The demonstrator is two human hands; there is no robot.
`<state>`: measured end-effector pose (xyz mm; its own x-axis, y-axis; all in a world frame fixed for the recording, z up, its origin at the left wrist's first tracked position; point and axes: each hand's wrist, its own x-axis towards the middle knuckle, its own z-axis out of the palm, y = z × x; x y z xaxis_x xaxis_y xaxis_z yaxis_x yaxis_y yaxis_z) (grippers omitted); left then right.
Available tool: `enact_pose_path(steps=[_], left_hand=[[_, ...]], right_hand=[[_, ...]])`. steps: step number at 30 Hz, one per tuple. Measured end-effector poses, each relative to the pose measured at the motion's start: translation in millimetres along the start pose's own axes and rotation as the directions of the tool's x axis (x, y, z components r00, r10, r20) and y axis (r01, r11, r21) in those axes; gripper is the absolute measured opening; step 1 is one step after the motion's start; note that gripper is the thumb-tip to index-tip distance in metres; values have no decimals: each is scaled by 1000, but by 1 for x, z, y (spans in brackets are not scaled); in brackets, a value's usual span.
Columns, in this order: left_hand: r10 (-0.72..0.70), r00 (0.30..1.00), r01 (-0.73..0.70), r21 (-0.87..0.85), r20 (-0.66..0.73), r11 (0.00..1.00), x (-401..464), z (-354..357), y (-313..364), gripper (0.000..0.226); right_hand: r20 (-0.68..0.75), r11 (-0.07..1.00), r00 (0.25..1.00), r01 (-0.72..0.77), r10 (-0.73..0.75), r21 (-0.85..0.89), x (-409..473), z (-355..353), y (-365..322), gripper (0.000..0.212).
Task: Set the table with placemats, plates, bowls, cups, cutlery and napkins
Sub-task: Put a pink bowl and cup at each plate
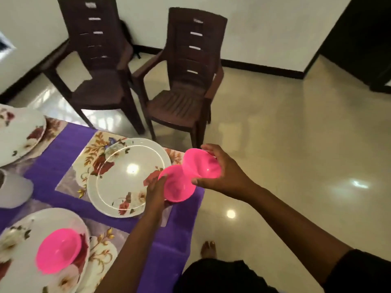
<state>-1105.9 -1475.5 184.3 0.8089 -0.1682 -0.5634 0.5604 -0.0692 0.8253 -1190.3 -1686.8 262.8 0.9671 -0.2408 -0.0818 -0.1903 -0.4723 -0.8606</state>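
Head view: left hand grasps one pink bowl, right hand grasps another, both over the desk edge beside an empty plate; near plate already carries a bowl; cups, cutlery, napkins not seen.

No legible text, labels, brands, numbers or signs anywhere in frame. Plates and placemats carry floral patterns only; pink bowls and brown chairs are plain, with no readable markings.
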Motion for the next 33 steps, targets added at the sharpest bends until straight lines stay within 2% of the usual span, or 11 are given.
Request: enact_pose_path(steps=[7, 9, 10, 11, 13, 14, 16, 18, 22, 24, 33], left_hand=[[75, 981, -54, 120, -181, 991, 25, 4, 47, 31], [11, 959, -35, -82, -283, 996, 37, 1, 53, 57], [-129, 986, 103, -232, -103, 967, 48, -5, 50, 87], [-102, 984, 80, -150, -147, 985, 59, -8, 32, 110], [-169, 957, 110, -244, -236, 964, 68, -4, 21, 112], [-223, 929, 80, -429, -295, 900, 69, -3, 27, 101], [-178, 830, -101, -456, -529, 884, 56, 12, 22, 66], [-275, 710, -103, -481, -649, 871, 38, 38, 35, 28], [-380, 509, -175, -524, -773, 833, 37, 66, 52, 53], [-410, 404, -243, -528, -818, 814, 39, 77, 56, 52], [-478, 169, -471, -497, -862, 729, 36, 86, 82, 23]], right_hand=[[192, 993, 976, 111, -100, -45, 117, -12, 0, 98], [273, 987, 953, 151, -132, -49, 153, -11, 2, 99], [309, 984, 939, 172, -148, -51, 169, -10, 5, 99], [361, 981, 919, 189, -159, -49, 189, -9, 7, 100], [473, 978, 866, 203, -162, -38, 226, -5, 13, 102], [523, 976, 835, 215, -169, -30, 244, -3, 15, 103], [606, 967, 773, 252, -188, -21, 275, 0, 18, 103], [692, 953, 692, 302, -205, -20, 301, 4, 14, 104], [820, 915, 506, 400, -266, 50, 352, 24, -3, 107], [861, 869, 402, 488, -311, 86, 374, 48, -9, 108], [903, 607, 28, 749, -430, 265, 382, 158, -67, 109]])
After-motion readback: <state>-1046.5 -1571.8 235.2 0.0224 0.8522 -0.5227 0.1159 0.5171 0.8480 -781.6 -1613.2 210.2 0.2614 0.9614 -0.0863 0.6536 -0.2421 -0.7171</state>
